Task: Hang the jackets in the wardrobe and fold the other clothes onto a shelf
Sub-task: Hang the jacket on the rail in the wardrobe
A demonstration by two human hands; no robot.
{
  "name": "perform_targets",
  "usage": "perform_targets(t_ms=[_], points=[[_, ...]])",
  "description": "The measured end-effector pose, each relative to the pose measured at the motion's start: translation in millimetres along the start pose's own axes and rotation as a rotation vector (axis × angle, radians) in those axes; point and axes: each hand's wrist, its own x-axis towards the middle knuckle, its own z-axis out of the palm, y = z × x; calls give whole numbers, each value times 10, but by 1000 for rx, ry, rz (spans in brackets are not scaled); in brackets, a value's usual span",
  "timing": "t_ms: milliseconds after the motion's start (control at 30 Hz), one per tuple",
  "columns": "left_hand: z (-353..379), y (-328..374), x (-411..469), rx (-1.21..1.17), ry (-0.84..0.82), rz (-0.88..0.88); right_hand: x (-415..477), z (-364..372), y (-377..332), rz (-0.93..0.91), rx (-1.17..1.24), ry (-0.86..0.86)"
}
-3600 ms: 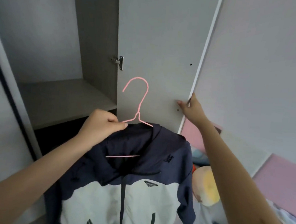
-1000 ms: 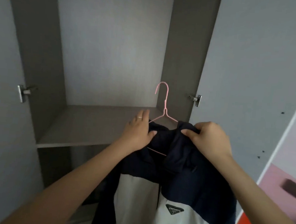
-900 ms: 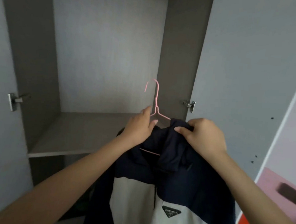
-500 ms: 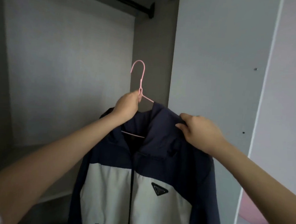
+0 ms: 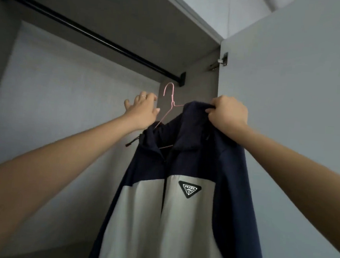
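Observation:
A navy and pale grey jacket (image 5: 179, 210) hangs on a thin pink wire hanger (image 5: 172, 100) inside the open wardrobe. My right hand (image 5: 227, 114) grips the jacket's navy shoulder fabric at the top and holds it up. My left hand (image 5: 142, 108) is just left of the hanger's neck, fingers spread and pointing up, thumb by the wire. The hanger's hook sits a little below the right end of the black hanging rail (image 5: 91, 34) and does not touch it.
The wardrobe's grey back wall (image 5: 65, 111) lies behind the jacket. The open right door (image 5: 298, 97) stands close on the right, with a metal hinge (image 5: 223, 60) near its top. The rail's end bracket (image 5: 181, 79) is fixed to the side panel.
Both hands have lifted the jacket and hanger higher, up near the rail. My left hand has loosened from its grip on the hanger's neck and its fingers have spread.

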Motion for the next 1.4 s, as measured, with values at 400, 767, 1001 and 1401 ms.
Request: perform_targets(t_ms=[400, 767, 1001, 1401], points=[[166, -1108, 262, 210, 72, 176, 1566, 767, -932, -22, 159, 310], [314, -1512, 516, 130, 101, 202, 2120, 1452, -1707, -139, 77, 200], [399, -1561, 539, 141, 85, 191, 2200, 1728, -1205, 8, -62, 82], [781, -1308, 516, 100, 37, 230, 2045, 2103, -509, 55, -525, -138]])
